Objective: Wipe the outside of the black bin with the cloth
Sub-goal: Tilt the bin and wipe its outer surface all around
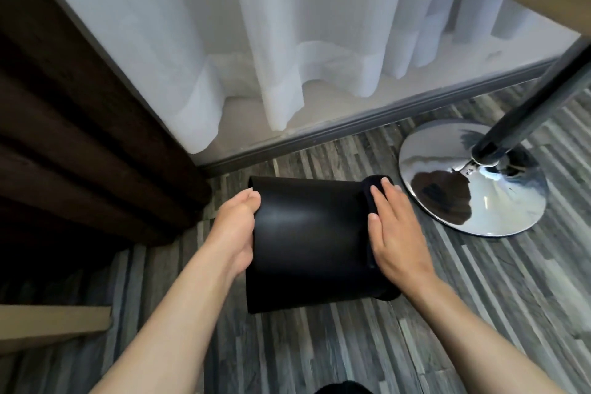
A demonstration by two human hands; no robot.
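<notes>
Two bare forearms reach forward and down from the bottom edge, converging on the bin. The left hand (235,230) is curled around the left edge of the smooth black cylindrical plastic bin (307,240): thumb on the outer wall near the top, fingers wrapped behind out of sight, wrist bent slightly inward. Firm grasp on the bin. The right hand (395,233) lies flat, fingers extended and close together, palm pressing a dark folded cloth (372,184) against the bin's right end. It isn't closed around the cloth, just flattened onto it; the cloth shows only as a dark strip past the fingertips and along the palm edge.

The bin is tipped on its side, long axis left to right, held over the grey striped wood-pattern floor (319,355); can't tell if it touches the floor.

Just right of the bin sits a polished chrome disc base (473,182) with a dark pole (537,112) rising from it. Left: a dark brown ribbed panel (80,144). Behind: a sheer white curtain (256,41) hanging above a grey skirting strip (351,128).
</notes>
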